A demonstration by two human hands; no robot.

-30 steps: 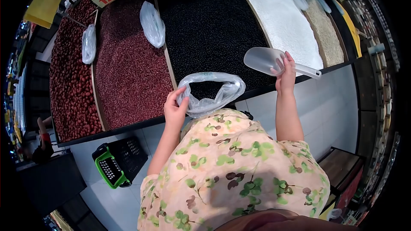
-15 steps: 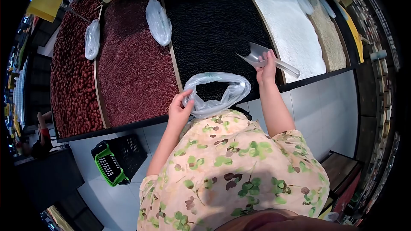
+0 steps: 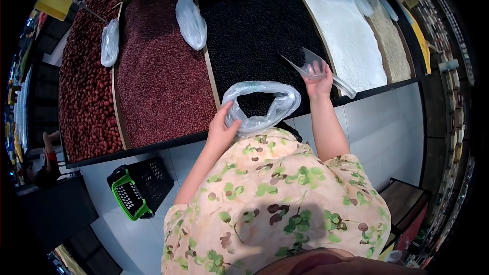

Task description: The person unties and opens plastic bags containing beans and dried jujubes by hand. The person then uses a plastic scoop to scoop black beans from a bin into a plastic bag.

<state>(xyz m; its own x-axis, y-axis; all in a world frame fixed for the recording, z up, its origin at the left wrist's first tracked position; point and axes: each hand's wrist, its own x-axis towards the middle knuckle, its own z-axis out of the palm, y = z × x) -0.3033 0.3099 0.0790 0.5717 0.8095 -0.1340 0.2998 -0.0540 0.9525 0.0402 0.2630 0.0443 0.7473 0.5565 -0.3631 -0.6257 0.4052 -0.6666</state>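
Note:
My left hand grips the left rim of a clear plastic bag. Its mouth gapes open at the near edge of the bin, and dark beans show through the opening. My right hand is closed around a clear plastic scoop, which is tilted with its tip pointing left and its handle toward the lower right. The scoop hangs over or against the black beans, right of the bag; whether it touches them I cannot tell.
Left of the black beans lie small red beans and red dates, each behind wooden dividers. A white grain bin is on the right. Bundled plastic bags rest on the beans. A green-and-black basket stands on the floor.
The scoop has turned in my right hand, its blade now more upright, and that hand has dropped slightly. My left hand and the bag have shifted a little right and up.

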